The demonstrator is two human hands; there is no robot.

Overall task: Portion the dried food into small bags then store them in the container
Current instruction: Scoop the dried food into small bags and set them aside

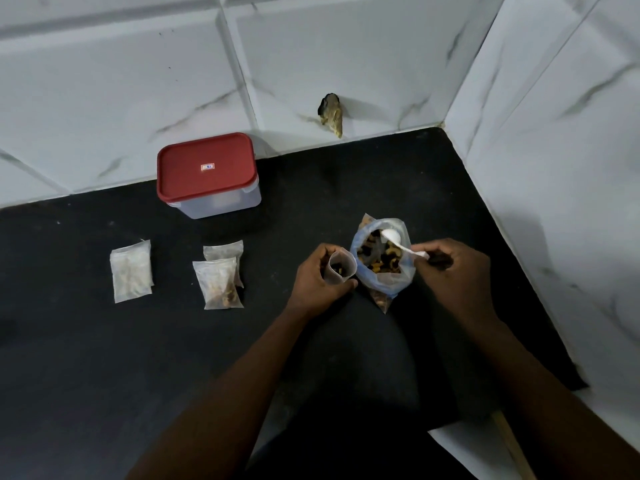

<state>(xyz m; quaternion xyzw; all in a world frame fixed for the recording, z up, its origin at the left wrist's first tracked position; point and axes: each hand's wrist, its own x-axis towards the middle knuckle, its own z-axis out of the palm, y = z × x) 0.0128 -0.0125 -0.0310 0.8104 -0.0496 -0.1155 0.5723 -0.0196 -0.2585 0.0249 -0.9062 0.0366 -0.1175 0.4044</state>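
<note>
Three small bags (pixel 220 284) lie filled; my left hand (pixel 317 277) grips a fourth bag (pixel 341 268), my right hand (pixel 457 275) holds the spoon (pixel 398 243) in the food bag (pixel 381 268); container (pixel 207 174) unopened.

The small sticker (pixel 207 166) on the red lid (pixel 183 180) of the container (pixel 221 206) is too blurred to read

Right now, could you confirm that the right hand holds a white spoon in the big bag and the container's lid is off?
No: the head view shows the red lid on the container; the rest is as you say.
</note>
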